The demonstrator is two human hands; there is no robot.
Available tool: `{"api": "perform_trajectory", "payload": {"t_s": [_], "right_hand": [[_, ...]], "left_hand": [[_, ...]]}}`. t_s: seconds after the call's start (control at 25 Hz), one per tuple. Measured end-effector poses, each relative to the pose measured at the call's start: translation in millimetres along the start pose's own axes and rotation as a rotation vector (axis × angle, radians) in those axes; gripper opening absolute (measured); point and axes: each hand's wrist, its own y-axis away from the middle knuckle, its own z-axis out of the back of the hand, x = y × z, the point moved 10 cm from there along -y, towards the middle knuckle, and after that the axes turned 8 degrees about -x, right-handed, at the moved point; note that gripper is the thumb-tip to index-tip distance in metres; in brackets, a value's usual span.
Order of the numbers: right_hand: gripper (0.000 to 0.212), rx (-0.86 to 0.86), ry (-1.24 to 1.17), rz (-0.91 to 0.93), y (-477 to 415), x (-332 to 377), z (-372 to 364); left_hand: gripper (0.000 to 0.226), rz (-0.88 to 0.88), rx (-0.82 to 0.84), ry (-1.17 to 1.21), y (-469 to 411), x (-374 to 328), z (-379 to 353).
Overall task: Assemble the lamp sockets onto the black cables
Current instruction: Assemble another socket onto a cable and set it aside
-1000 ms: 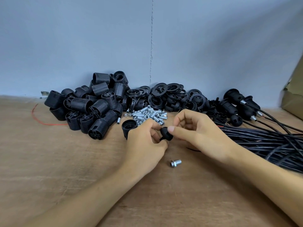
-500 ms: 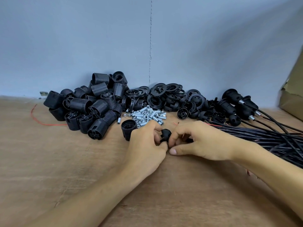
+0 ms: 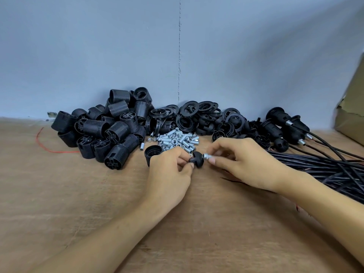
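My left hand pinches a small black socket cap just above the wooden table. My right hand pinches a short silver threaded tube whose end meets the cap's right side. A bundle of black cables lies to the right, partly under my right forearm. Ribbed black socket bodies are heaped at the back left. One open socket body stands just behind my left hand.
Loose silver tubes and nuts lie in a pile behind my hands. Black rings and caps are stacked against the grey wall. Finished sockets on cables lie at the back right. A cardboard box stands far right. A red wire lies left.
My right hand dropped to the table where the silver tube lay, then rose with the tube and brought it against the cap in my left hand.
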Motion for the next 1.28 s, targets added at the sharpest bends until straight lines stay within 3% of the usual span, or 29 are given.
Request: {"api": "perform_trajectory", "payload": {"t_s": [0.12,0.4,0.56,0.68,0.76,0.88,1.08,1.28], "right_hand": [[0.004,-0.129,-0.030,-0.092,-1.1,-12.7,13.4],[0.011,-0.089,0.056,-0.125,0.4,-19.4,4.7],[0.014,-0.045,-0.024,-0.133,0.4,-16.7,0.5],[0.016,-0.049,-0.104,-0.146,-0.5,-15.2,1.3],[0.013,-0.034,-0.163,-0.160,-0.8,-15.3,1.4],[0.011,0.004,-0.243,-0.172,-0.2,-14.3,-0.9],[0.009,-0.073,-0.345,-0.231,-1.9,-23.4,7.4],[0.012,0.013,-0.384,-0.199,-0.5,-11.5,-0.6]], "left_hand": [[0.021,0.007,-0.003,-0.032,-0.1,1.7,0.0],[0.051,-0.077,0.100,-0.137,4.3,-8.1,-9.9],[0.031,-0.090,0.122,-0.098,4.4,-11.5,-10.0],[0.033,-0.036,0.106,-0.025,4.1,-8.5,-7.7],[0.039,-0.089,0.136,-0.031,6.1,-13.2,-10.1],[0.021,-0.160,0.167,-0.104,9.0,-17.8,-13.6],[0.024,-0.042,0.091,0.047,2.6,-3.3,-6.9],[0.007,0.119,0.103,0.307,-0.6,10.0,-4.8]]}}
